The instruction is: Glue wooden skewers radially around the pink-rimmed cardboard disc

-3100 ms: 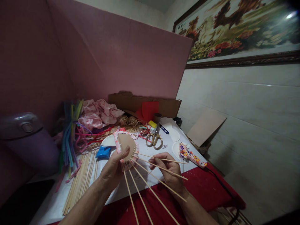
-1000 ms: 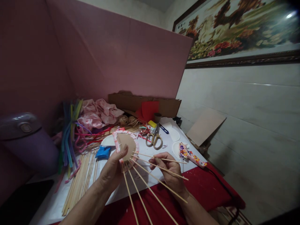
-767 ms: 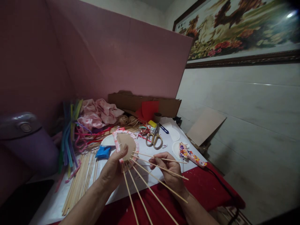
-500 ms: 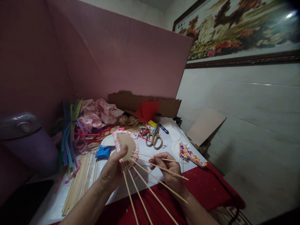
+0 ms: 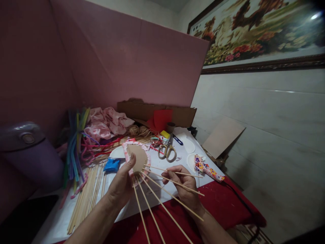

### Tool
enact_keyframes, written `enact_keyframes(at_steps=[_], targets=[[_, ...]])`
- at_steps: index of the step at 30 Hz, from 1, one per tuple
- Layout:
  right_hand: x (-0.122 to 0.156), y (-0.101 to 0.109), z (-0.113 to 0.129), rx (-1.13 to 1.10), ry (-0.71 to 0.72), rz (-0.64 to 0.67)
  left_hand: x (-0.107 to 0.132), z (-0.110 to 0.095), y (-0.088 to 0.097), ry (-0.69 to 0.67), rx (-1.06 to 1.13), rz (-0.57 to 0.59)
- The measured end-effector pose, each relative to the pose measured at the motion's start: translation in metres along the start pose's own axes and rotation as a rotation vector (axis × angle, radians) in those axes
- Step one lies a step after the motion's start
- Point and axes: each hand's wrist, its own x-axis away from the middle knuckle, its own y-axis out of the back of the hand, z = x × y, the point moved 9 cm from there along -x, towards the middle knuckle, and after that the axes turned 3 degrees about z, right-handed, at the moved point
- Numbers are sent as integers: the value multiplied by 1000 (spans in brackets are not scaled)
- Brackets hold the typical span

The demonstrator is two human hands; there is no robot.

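Observation:
My left hand [image 5: 120,185] grips a round brown cardboard disc [image 5: 138,156] edged with pink patterned tape, thumb pressed on its face. Several thin wooden sticks [image 5: 162,205] fan out from the disc's lower edge toward me. My right hand [image 5: 183,184] is closed in a pinch on one of these sticks near the disc, with other sticks lying across its back. Both hands hover over the white sheet [image 5: 157,198] at the table's front.
Gold-handled scissors [image 5: 167,150], a patterned glue gun [image 5: 207,169] with a black cord, a blue packet [image 5: 112,165], loose sticks [image 5: 86,196], coloured pipe cleaners [image 5: 75,145], pink cloth [image 5: 106,123], twine balls [image 5: 138,130] and a cardboard box [image 5: 157,112] crowd the table. A red cloth [image 5: 223,206] covers the front.
My left thumb has slid slightly upward on the disc. Otherwise the hands, disc and sticks hold almost still.

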Motion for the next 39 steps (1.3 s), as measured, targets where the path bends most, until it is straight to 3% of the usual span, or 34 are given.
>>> enact_keyframes(at_steps=[39], targets=[[0, -1, 0, -14, 11, 14, -1, 0, 1, 10, -2, -13]])
